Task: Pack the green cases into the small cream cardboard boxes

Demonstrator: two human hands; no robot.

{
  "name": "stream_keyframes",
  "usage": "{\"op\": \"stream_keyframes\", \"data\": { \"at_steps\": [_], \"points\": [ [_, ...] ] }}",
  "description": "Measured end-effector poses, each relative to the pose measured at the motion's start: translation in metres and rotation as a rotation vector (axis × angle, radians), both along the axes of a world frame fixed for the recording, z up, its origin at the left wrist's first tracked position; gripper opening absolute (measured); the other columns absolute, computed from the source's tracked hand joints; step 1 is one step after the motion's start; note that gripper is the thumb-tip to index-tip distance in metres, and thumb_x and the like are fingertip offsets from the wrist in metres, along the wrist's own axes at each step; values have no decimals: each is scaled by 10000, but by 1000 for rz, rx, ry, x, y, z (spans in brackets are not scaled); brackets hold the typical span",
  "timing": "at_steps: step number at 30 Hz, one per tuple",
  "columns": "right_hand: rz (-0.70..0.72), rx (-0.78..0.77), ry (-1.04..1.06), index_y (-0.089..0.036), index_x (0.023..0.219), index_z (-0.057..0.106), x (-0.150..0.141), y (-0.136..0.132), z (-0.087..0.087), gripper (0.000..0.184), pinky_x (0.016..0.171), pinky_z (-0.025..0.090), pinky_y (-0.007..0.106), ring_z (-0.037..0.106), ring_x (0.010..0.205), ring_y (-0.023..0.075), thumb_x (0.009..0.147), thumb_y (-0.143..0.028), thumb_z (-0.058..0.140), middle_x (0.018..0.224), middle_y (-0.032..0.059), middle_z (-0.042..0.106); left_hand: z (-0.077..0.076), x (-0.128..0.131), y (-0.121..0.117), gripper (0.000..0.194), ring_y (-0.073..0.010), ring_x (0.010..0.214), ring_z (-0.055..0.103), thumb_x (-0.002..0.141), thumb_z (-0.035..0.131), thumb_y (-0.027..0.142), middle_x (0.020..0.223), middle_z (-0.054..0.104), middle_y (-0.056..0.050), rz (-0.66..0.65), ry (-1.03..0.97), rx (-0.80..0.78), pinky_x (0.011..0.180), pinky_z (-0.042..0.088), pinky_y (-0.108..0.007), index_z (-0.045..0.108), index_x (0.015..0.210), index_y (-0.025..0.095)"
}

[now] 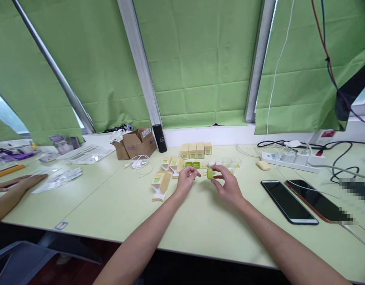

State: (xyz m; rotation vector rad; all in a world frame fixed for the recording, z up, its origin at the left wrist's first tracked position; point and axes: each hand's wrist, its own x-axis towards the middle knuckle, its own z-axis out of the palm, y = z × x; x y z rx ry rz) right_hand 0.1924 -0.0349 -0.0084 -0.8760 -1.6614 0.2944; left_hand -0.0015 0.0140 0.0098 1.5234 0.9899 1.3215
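Over the middle of the table, my right hand (229,186) pinches a small green case (210,173) between thumb and fingers. To its left, my left hand (186,181) is held with curled fingers close together, apart from the case; whether something small is in them is hidden. Just beyond my hands lies an open green case (192,164) with two halves. Small clear round containers with yellow bits (236,162) sit behind my right hand. Opened cardboard boxes with green-label windows (160,182) lie left of my left hand, and several closed small boxes (193,151) stand behind.
A brown carton (137,144) and a black cylinder (159,138) stand at the back. Two phones (289,202) lie on the right, below a power strip (292,161) with cables. At far left, another person's hand (31,182) rests near plastic bags (59,180).
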Motion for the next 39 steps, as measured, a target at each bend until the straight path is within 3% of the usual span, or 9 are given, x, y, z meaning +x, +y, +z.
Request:
{"op": "stream_keyframes", "data": {
  "at_steps": [4, 8, 12, 16, 20, 26, 34, 39],
  "points": [
    [-12, 18, -39, -285, 1358, 565, 1, -1, 1, 490, 920, 671, 490, 637, 1201, 274, 899, -115, 574, 1332, 99, 624, 2, -2, -3, 126, -201, 841, 677, 858, 671, 296, 823, 727, -52, 83, 52, 107, 788, 473, -315, 607, 855, 187],
    [-9, 49, -94, -302, 1407, 543, 2, -3, 2, 518, 968, 653, 507, 585, 1299, 299, 922, -120, 560, 1369, 116, 573, 6, -3, -14, 120, -253, 1088, 624, 882, 667, 236, 1015, 718, -90, 109, 204, 333, 920, 474, -375, 664, 997, 202],
    [-21, 120, -175, -315, 1454, 518, 3, -3, 3, 540, 997, 624, 540, 588, 1294, 310, 949, -123, 536, 1361, 123, 571, 9, -4, -24, 375, -298, 1295, 489, 854, 703, 169, 1249, 681, -105, -15, 328, 504, 1121, 410, -486, 674, 1222, 236],
    [-36, 154, -210, -317, 1506, 450, 3, -2, 3, 567, 863, 658, 501, 615, 1248, 326, 970, -153, 538, 1378, 134, 605, 8, -4, -27, 530, -324, 1333, 438, 863, 745, 195, 1351, 654, -110, -65, 408, 609, 1157, 393, -548, 618, 1373, 260],
    [-51, 173, -233, -308, 1492, 437, 3, -2, 4, 532, 810, 660, 490, 658, 1160, 318, 985, -187, 546, 1345, 133, 644, 7, -3, -25, 512, -329, 1305, 448, 871, 763, 220, 1310, 670, -112, -35, 439, 658, 1130, 418, -563, 640, 1366, 262],
    [-15, 183, -240, -301, 1466, 450, 4, -4, 6, 504, 838, 652, 490, 623, 1245, 324, 985, -175, 534, 1349, 131, 641, 8, 0, -25, 409, -313, 1241, 488, 889, 747, 227, 1217, 703, -107, 12, 436, 681, 1087, 441, -556, 693, 1293, 263],
    [-34, 225, -244, -272, 1303, 594, 6, -2, 4, 334, 1042, 581, 564, 622, 1288, 315, 985, -178, 553, 1335, 134, 651, 9, -2, -26, 463, -318, 1246, 498, 875, 765, 237, 1240, 702, -113, 4, 420, 673, 1086, 448, -552, 680, 1329, 262],
    [-37, 247, -245, -280, 1261, 627, 6, -3, 6, 303, 1070, 564, 550, 631, 1279, 310, 986, -174, 556, 1332, 129, 657, 8, -1, -26, 458, -317, 1235, 497, 884, 764, 249, 1239, 704, -113, 18, 423, 685, 1077, 451, -555, 682, 1334, 268]
  ]
}}
